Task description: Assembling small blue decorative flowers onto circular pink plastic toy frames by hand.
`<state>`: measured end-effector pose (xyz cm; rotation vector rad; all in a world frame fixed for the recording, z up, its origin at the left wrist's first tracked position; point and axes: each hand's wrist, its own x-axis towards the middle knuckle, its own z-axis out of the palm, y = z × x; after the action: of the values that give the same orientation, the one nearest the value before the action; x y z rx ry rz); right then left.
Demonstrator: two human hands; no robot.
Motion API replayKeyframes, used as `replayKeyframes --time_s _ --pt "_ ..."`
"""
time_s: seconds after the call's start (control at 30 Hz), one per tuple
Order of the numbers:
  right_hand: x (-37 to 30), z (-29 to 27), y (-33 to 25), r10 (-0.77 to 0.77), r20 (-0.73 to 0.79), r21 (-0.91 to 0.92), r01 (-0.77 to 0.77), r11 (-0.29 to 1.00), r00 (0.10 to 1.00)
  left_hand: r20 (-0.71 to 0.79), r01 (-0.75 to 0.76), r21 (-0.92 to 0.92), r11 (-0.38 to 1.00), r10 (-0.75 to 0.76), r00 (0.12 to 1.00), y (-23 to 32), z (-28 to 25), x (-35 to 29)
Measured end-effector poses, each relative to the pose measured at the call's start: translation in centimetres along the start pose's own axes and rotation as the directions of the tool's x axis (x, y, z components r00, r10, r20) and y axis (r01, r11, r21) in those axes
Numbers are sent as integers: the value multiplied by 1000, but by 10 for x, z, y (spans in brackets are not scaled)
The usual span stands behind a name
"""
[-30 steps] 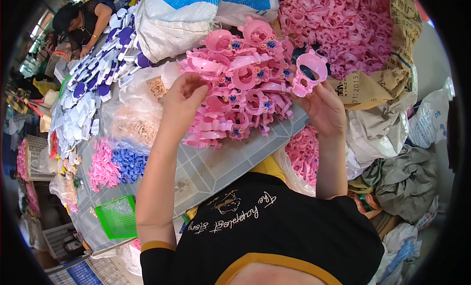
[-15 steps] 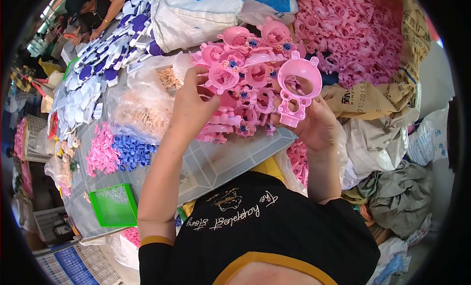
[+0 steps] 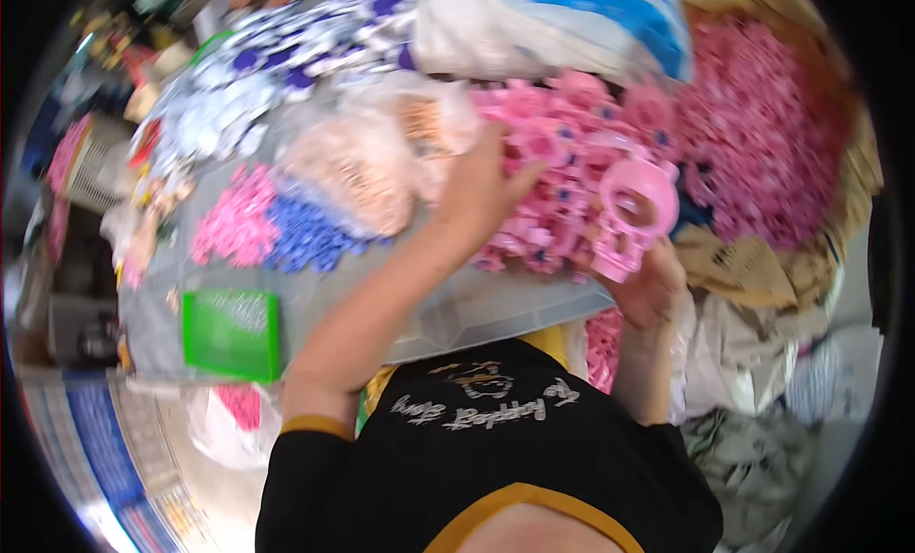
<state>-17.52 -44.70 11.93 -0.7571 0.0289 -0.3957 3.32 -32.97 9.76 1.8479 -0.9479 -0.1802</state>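
Note:
My right hand (image 3: 653, 281) is closed on a pink plastic frame (image 3: 656, 193), a flat part with a large round opening, small ears and a narrower lower end. It is held up in front of the heap's right side. At the left side of the heap of similar pink parts (image 3: 548, 231), my left hand (image 3: 481, 186) reaches in with thumb and fingers apart. Nothing shows between them, though motion blur softens the fingertips. Small dark blue pieces sit among the heaped pink parts.
Left of the heap lie bags of peach-coloured pieces (image 3: 348, 177), small pink pieces (image 3: 238, 220) and blue pieces (image 3: 315, 234). A green tray (image 3: 231, 374) sits near the table's front edge. White and purple parts (image 3: 205, 115) spread behind. A large sack of pink parts (image 3: 762, 139) stands at right.
The view has shifted, so the whole scene sits further right and is blurred. My right hand still holds the pink frame, and my left hand stays by the heap.

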Motion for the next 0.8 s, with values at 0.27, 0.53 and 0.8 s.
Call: replayKeyframes --time_s 0.27,0.53,0.8 --pt "12 19 34 192 82 59 -197 979 978 -67 -86 -23 996 84 994 -9 -9 -11" --pt "46 61 96 451 190 -17 -456 890 872 -322 102 160 982 -45 946 -56 -82 -72" --pt "87 78 183 551 278 86 -592 801 787 -606 506 577 641 -79 792 -174 -255 -163"
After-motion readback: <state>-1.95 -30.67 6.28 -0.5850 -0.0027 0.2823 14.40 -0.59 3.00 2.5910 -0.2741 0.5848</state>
